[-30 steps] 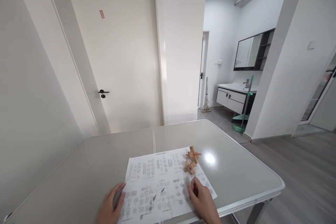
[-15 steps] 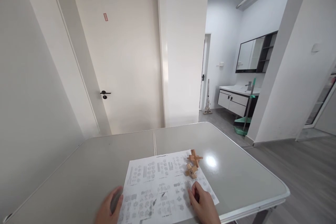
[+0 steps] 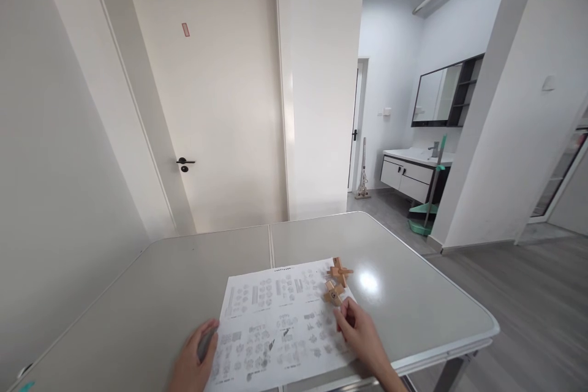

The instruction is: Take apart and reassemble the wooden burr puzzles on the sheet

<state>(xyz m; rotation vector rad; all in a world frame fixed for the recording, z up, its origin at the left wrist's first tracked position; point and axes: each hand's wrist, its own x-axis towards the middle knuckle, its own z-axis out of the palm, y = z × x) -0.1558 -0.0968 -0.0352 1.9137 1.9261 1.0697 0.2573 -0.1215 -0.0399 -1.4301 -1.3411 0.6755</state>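
A white printed sheet (image 3: 257, 324) with rows of grey diagrams lies flat on the table. At its left edge is my left hand (image 3: 195, 358), open, with the thumb apart from the curved fingers and nothing visible between them. My right hand (image 3: 361, 331) is over the sheet's right edge, its fingers curled in and the thumb close to the fingertips. Whatever those fingertips may hold is hidden. Just beyond them sits a wooden interlocking puzzle (image 3: 334, 293) with a dark mark on one face. A second wooden puzzle (image 3: 340, 272) with crossed bars stands close behind it, at the sheet's far right corner.
The grey table (image 3: 184, 282) has a seam across it and a light reflection on the right. Past it are a closed door (image 3: 229, 104), a washbasin cabinet (image 3: 407, 177), a green dustpan (image 3: 420, 226) and a mop (image 3: 363, 174). A green bit (image 3: 27, 386) shows at the lower left.
My right hand has moved up and slightly right, closer to the nearer wooden puzzle. My left hand has shifted slightly along the sheet's left edge. The view has tilted slightly.
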